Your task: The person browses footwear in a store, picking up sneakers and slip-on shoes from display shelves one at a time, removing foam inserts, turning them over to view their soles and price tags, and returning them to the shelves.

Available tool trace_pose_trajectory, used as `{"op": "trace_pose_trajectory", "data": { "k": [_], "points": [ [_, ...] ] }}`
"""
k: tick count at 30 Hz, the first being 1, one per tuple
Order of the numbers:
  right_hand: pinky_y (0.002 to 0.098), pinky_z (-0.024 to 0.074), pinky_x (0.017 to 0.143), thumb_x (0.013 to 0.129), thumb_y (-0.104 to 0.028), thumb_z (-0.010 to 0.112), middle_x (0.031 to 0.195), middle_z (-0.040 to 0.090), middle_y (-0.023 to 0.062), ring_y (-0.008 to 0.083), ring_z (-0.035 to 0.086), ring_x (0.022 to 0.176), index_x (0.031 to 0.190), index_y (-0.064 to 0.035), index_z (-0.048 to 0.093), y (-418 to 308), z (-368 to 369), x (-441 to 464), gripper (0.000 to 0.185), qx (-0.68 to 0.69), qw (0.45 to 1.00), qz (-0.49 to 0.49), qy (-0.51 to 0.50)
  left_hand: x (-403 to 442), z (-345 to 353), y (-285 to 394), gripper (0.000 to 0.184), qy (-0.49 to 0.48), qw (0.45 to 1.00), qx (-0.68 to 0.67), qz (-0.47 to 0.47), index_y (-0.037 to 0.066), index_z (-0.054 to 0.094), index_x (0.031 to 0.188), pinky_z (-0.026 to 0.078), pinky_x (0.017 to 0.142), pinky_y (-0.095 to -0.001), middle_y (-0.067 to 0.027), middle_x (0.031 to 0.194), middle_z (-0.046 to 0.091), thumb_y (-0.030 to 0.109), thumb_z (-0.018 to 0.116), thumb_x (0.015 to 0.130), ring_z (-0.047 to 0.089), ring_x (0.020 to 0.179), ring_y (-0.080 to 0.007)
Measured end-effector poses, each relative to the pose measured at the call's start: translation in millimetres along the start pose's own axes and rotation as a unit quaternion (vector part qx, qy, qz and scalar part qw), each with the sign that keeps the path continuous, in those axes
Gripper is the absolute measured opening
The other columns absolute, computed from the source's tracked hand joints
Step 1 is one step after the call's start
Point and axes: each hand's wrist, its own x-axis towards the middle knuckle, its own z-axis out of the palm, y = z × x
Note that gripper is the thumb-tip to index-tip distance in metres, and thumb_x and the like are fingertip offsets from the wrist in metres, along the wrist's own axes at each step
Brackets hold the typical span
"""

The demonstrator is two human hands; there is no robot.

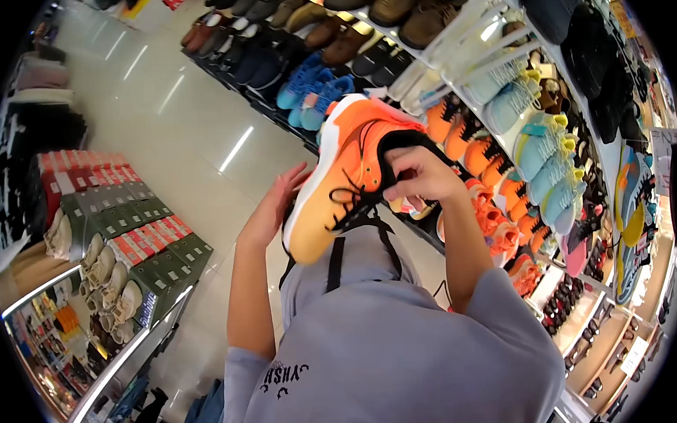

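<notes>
An orange-and-yellow running shoe [348, 170] with black laces and a thick white sole is held up in front of my body. Its toe slants down toward me and the heel is away from me. My right hand [424, 177] grips the shoe at the dark collar of its foot opening, thumb and fingers bent around the edge. On the sole side is my left hand [270, 212], fingers stretched out and close to the white sole. The shoe hides part of that hand, so I cannot tell how firmly it touches.
Shelves on the right carry orange shoes [480, 158], light blue-and-yellow shoes [550, 174] and blue shoes [315, 89]. Stacked red and green shoeboxes [141, 229] stand at left, beside beige shoes [106, 283]. A mirror [59, 333] is at lower left, along the shiny tiled floor [194, 134].
</notes>
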Motion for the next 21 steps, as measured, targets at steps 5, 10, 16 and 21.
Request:
{"op": "trace_pose_trajectory", "data": {
  "k": [5, 10, 16, 21],
  "points": [
    [0.0205, 0.0399, 0.036, 0.07, 0.005, 0.071, 0.074, 0.045, 0.0022, 0.012, 0.056, 0.044, 0.068, 0.006, 0.057, -48.3, 93.5, 26.9, 0.014, -0.021, 0.995, -0.099, -0.022, -53.2, -16.3, 22.5, 0.078, -0.073, 0.989, -0.124, 0.017, 0.002, 0.033, 0.139, 0.044, 0.098, -0.0374, -0.0172, 0.132, 0.048, 0.055, 0.053, 0.086, 0.052, 0.116, -0.0273],
    [0.0209, 0.0501, 0.063, 0.079, 0.005, 0.064, 0.099, 0.052, 0.0051, 0.0108, 0.06, 0.073, 0.113, -0.0001, 0.05, -31.6, 204.7, 72.8, 0.037, 0.042, 0.952, -0.237, 0.189, -91.3, -73.8, -12.4, 0.065, -0.074, 0.903, -0.42, 0.052, 0.003, 0.043, 0.131, 0.053, 0.085, -0.0437, -0.0183, 0.12, 0.057, 0.05, 0.052, 0.087, 0.062, 0.101, -0.0312],
    [0.0294, 0.0456, 0.062, 0.079, -0.022, 0.072, 0.07, 0.054, 0.0072, 0.0175, 0.053, 0.061, 0.083, -0.002, 0.051, -11.6, 276.9, 107.3, 0.029, -0.266, 0.939, -0.18, 0.127, -145.8, -136.7, -16.0, 0.059, -0.05, 0.857, -0.496, 0.13, 0.004, 0.045, 0.13, 0.054, 0.084, -0.0426, -0.0173, 0.119, 0.058, 0.046, 0.049, 0.089, 0.062, 0.099, -0.0299],
    [0.0308, 0.0395, 0.053, 0.089, -0.02, 0.058, 0.062, 0.053, 0.0139, 0.0234, 0.048, 0.054, 0.072, 0.0014, 0.054, -25.1, 309.0, 132.5, 0.027, -0.377, 0.901, -0.214, 0.024, -165.1, -170.6, -21.9, 0.055, -0.088, 0.846, -0.5, 0.163, 0.001, 0.045, 0.129, 0.052, 0.087, -0.0439, -0.018, 0.119, 0.058, 0.041, 0.047, 0.092, 0.062, 0.102, -0.0298]
  ]
}}
